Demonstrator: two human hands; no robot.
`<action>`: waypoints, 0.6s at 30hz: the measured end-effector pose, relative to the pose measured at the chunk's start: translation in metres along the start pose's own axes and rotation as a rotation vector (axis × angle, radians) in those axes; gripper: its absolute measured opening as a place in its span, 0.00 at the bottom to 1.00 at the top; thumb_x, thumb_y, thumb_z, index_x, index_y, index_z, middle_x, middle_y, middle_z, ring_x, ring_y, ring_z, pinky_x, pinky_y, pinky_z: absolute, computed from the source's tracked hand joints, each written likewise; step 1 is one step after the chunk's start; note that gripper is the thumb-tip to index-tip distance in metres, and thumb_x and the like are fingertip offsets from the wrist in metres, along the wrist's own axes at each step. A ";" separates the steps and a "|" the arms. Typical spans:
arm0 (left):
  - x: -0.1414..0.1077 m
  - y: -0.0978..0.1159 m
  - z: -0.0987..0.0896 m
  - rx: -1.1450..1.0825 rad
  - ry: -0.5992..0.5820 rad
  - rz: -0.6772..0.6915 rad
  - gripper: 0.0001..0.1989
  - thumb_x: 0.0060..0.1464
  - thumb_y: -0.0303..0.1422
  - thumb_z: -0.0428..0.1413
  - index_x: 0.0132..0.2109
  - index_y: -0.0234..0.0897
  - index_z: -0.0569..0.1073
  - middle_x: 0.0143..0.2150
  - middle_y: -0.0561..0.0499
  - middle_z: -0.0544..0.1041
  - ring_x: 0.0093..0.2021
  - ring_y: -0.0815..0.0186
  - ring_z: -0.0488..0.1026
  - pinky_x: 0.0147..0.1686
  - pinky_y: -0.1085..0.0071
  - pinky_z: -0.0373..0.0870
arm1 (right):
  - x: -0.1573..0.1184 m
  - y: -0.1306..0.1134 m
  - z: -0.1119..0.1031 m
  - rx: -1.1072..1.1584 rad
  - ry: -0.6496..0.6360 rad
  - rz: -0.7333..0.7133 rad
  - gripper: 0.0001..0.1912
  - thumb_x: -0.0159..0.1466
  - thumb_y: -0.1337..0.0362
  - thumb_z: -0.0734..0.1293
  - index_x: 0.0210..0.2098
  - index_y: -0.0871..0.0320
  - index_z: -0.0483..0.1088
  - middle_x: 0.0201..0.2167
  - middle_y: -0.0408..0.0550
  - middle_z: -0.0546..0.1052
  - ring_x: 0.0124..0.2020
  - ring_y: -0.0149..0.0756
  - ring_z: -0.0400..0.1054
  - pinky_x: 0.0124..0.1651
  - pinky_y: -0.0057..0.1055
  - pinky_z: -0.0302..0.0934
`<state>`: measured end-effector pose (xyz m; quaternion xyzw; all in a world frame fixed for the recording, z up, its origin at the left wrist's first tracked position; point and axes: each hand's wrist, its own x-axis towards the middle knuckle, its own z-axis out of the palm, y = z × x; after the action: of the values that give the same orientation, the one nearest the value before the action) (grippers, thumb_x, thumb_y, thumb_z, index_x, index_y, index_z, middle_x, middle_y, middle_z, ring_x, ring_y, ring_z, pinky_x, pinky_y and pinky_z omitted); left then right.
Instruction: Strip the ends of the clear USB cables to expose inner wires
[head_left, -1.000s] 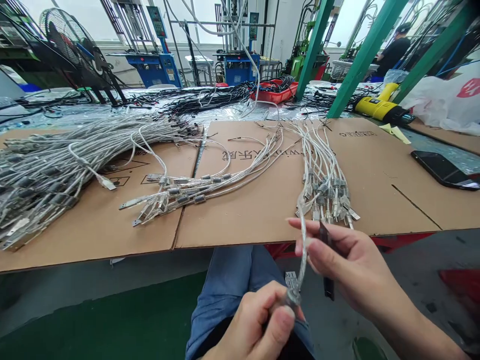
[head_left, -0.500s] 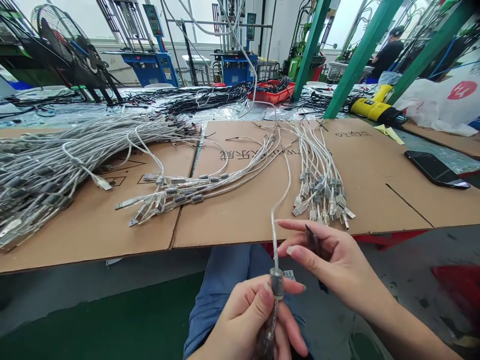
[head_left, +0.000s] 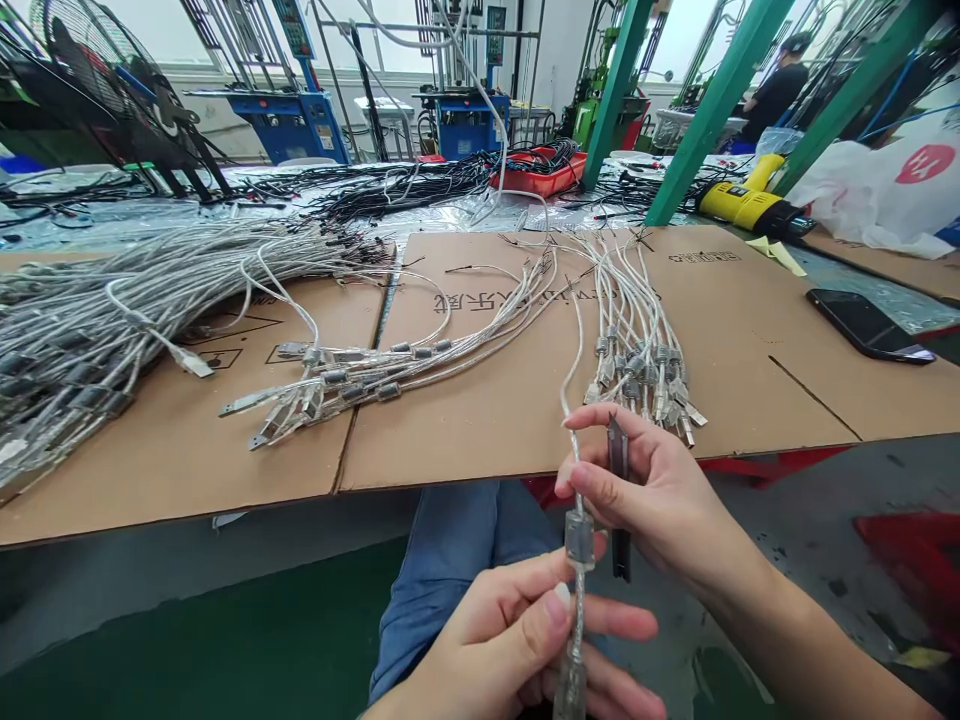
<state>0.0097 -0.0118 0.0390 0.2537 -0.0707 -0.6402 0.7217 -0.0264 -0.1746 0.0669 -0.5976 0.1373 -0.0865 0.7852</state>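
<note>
A clear-jacketed USB cable (head_left: 577, 610) runs down toward me off the cardboard, with a grey ferrite bead (head_left: 580, 541) on it. Below the bead, my left hand (head_left: 517, 640) grips the cable between thumb and index finger, its other fingers loosely spread. The clear connector end hangs at the bottom edge, partly cut off. Just above the bead, my right hand (head_left: 660, 490) pinches the same cable. A slim dark utility knife (head_left: 619, 450), pointed end up, is tucked within that hand's fingers.
Cardboard (head_left: 465, 440) covers the table. On it lie a big cable heap (head_left: 150, 290), a smaller bunch (head_left: 360, 380), another bunch (head_left: 645, 350) and a phone (head_left: 870, 325). Behind are a yellow heat gun (head_left: 750, 210), a red tray (head_left: 540, 175) and green posts (head_left: 619, 90). A person (head_left: 780, 95) is far right.
My right hand has moved left and closed its fingertips on the cable above the bead. The bead has shifted up and right. The left hand's lower fingers have spread out.
</note>
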 end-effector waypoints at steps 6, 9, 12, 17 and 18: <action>-0.005 0.000 -0.003 -0.039 -0.088 -0.093 0.20 0.50 0.27 0.59 0.51 0.45 0.72 0.47 0.50 0.79 0.40 0.70 0.79 0.40 0.81 0.72 | 0.003 -0.009 -0.004 0.064 0.094 -0.072 0.16 0.55 0.63 0.73 0.39 0.56 0.65 0.21 0.40 0.76 0.14 0.19 0.53 0.16 0.19 0.48; -0.007 0.001 -0.001 0.002 -0.035 -0.138 0.19 0.46 0.30 0.62 0.48 0.42 0.75 0.41 0.50 0.82 0.35 0.75 0.79 0.35 0.85 0.71 | 0.003 -0.014 -0.003 0.073 0.116 -0.088 0.16 0.54 0.63 0.73 0.38 0.57 0.65 0.21 0.41 0.76 0.13 0.20 0.53 0.16 0.21 0.48; -0.006 0.000 0.000 0.103 0.035 -0.137 0.18 0.43 0.31 0.64 0.44 0.41 0.77 0.36 0.50 0.82 0.30 0.78 0.77 0.31 0.87 0.69 | 0.003 -0.016 -0.001 0.075 0.128 -0.094 0.16 0.53 0.62 0.73 0.38 0.57 0.65 0.21 0.40 0.76 0.13 0.20 0.52 0.16 0.22 0.47; -0.002 -0.006 -0.002 0.224 0.110 -0.087 0.19 0.40 0.33 0.66 0.44 0.44 0.77 0.33 0.51 0.80 0.27 0.77 0.76 0.29 0.85 0.69 | 0.002 -0.016 -0.001 0.076 0.124 -0.081 0.15 0.54 0.63 0.73 0.38 0.57 0.65 0.21 0.40 0.76 0.13 0.19 0.51 0.17 0.22 0.45; -0.001 -0.006 -0.003 0.291 0.135 -0.073 0.21 0.40 0.34 0.66 0.45 0.43 0.77 0.32 0.51 0.80 0.26 0.76 0.76 0.29 0.84 0.69 | 0.002 -0.016 -0.001 0.078 0.115 -0.073 0.16 0.55 0.63 0.73 0.38 0.57 0.64 0.21 0.40 0.76 0.13 0.19 0.50 0.17 0.22 0.45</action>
<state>0.0051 -0.0106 0.0338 0.4006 -0.1047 -0.6304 0.6566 -0.0248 -0.1805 0.0814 -0.5653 0.1566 -0.1546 0.7950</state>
